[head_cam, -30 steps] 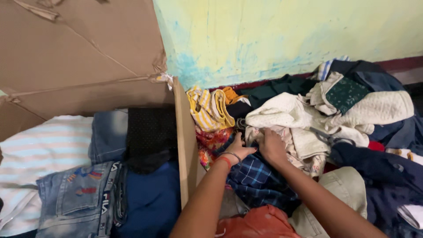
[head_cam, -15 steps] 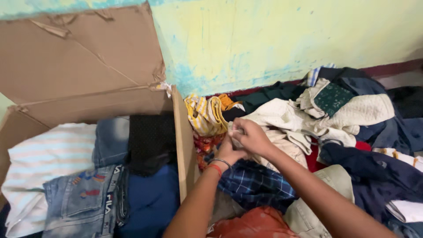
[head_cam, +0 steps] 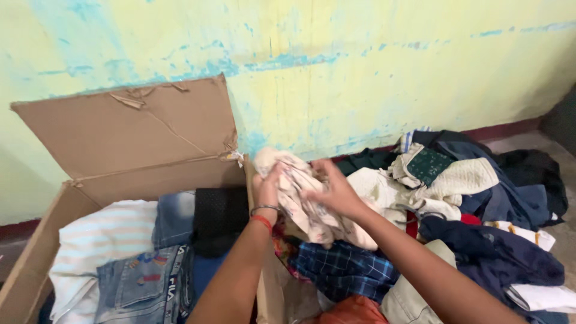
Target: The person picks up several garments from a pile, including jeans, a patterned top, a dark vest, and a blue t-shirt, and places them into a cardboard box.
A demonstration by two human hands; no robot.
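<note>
While both hands lift it at frame centre, the cream printed garment looks light and limp; the left hand clutches its left edge, and the right hand pinches its upper folds.

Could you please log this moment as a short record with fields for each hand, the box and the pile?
left hand: grips the near-box edge of a cream printed garment
right hand: holds the same garment from the other side
cardboard box: flap up, folded clothes inside, jeans in front
loose clothes pile: on the floor, beside the box
wall: yellow-green with blue patches
</note>
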